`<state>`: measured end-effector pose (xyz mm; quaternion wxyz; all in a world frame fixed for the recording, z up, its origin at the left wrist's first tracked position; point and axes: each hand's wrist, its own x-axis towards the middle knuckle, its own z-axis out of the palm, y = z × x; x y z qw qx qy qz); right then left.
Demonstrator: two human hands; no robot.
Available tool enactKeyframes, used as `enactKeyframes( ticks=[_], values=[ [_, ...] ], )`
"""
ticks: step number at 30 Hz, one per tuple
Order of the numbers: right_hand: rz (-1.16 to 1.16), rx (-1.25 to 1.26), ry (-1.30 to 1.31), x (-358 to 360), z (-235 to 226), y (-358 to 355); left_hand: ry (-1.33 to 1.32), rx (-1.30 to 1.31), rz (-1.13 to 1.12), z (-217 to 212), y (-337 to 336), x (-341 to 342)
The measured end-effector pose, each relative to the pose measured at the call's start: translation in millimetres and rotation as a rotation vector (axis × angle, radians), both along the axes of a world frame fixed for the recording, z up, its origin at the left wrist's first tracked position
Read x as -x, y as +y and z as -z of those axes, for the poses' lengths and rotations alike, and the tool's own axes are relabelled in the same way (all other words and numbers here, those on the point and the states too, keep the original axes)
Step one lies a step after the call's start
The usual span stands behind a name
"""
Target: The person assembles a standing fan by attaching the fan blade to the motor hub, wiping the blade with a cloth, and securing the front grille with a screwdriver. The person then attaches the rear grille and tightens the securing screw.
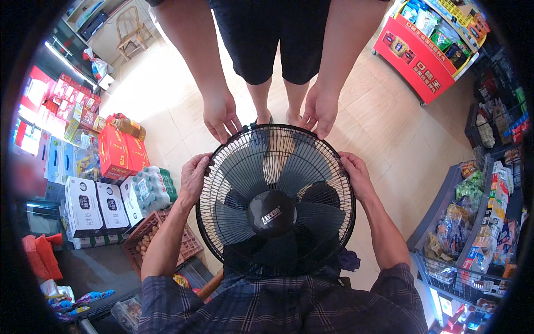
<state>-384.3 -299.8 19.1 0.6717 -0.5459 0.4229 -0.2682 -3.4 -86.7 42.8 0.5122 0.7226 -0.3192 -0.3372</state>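
In front of my chest is a round black electric fan (271, 214), its wire guard facing up, with several dark blades and a glossy hub under the wires. My left hand (194, 177) has its fingers curled on the left rim of the guard. On the opposite rim, my right hand (357, 175) grips at about the same height. Another person faces me from beyond the fan, and that person's two hands (221, 115) reach down to the far rim with fingers partly spread. The fan's motor side and lower body are hidden.
Packed cartons (84, 206), shrink-wrapped bottles (153, 188) and a plastic crate of eggs (186, 247) stand at the left. A red snack display (416, 58) is at the far right. Grey shelving with packaged snacks (453, 222) lines the right. A bamboo chair (130, 33) stands far left.
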Motion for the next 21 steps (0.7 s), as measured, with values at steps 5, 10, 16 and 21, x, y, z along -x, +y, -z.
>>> enactKeyframes(
  ticks=[5,10,16,21],
  values=[
    [0.002,-0.036,-0.016,0.7,2.1,-1.3,-0.003,-0.006,0.001,3.1,0.4,-2.3],
    [-0.011,-0.023,-0.037,-0.2,1.5,-0.4,-0.005,0.005,-0.009,2.6,2.3,-2.5],
    [-0.009,0.016,-0.030,6.2,4.0,-0.4,-0.024,-0.004,0.002,-2.7,-1.9,3.9],
    [0.001,0.075,-0.001,4.9,4.7,2.3,-0.044,0.017,-0.027,-3.1,3.6,4.1]
  ],
)
